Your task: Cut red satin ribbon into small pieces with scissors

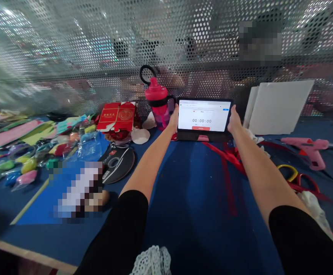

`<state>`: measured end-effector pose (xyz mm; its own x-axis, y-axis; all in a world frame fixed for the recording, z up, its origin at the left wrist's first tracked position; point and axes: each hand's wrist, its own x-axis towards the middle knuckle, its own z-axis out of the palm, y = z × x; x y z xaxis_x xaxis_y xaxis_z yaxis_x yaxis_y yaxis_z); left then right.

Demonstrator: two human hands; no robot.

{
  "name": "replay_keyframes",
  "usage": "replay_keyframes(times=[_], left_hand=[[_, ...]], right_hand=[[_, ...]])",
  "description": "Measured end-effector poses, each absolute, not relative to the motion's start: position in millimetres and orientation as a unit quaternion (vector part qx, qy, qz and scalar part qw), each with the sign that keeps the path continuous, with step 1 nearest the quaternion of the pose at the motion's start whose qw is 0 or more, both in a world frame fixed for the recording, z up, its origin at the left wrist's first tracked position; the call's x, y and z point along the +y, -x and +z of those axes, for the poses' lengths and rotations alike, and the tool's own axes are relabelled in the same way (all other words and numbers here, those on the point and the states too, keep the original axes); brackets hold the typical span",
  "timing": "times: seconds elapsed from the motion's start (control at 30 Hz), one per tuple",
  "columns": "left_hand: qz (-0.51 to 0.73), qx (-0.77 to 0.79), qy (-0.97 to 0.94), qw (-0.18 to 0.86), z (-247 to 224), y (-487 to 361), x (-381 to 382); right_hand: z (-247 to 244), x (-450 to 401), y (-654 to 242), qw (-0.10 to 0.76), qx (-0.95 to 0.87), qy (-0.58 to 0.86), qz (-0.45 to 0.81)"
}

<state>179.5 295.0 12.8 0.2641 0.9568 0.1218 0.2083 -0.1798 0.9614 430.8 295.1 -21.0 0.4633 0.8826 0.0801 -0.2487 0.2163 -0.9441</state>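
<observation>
both bare hands reach forward, the grip of the left hand [173, 120] and of the right hand [234, 120] each clasping a side edge of the flat, black-rimmed rectangular tablet [205, 114], its bright screen reading 00:00:00. it is near upright toward the far side of the blue table [189, 198], just beside a pink plastic bottle with a black handle [156, 93]. the step in hand looks like positioning the tablet; the next move calls for even, steady support.
</observation>
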Motion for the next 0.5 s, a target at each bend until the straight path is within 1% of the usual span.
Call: replay_keyframes(times=[0.1,0.23,0.33,0.5], left_hand=[[0.355,0.511,-0.695,0.361,9,-174,294],[0.281,0.561,-0.733,0.263,7,-149,280],[0.201,0.549,-0.789,0.191,6,-124,265],[0.08,0.503,-0.853,0.11,0,-104,252]], right_hand=[[-20,297,-433,0.711,-0.3,0.497,0.396],[-21,301,-434,0.717,-0.284,0.503,0.391],[-23,303,-434,0.719,-0.285,0.496,0.395],[-28,304,-436,0.725,-0.302,0.485,0.386]])
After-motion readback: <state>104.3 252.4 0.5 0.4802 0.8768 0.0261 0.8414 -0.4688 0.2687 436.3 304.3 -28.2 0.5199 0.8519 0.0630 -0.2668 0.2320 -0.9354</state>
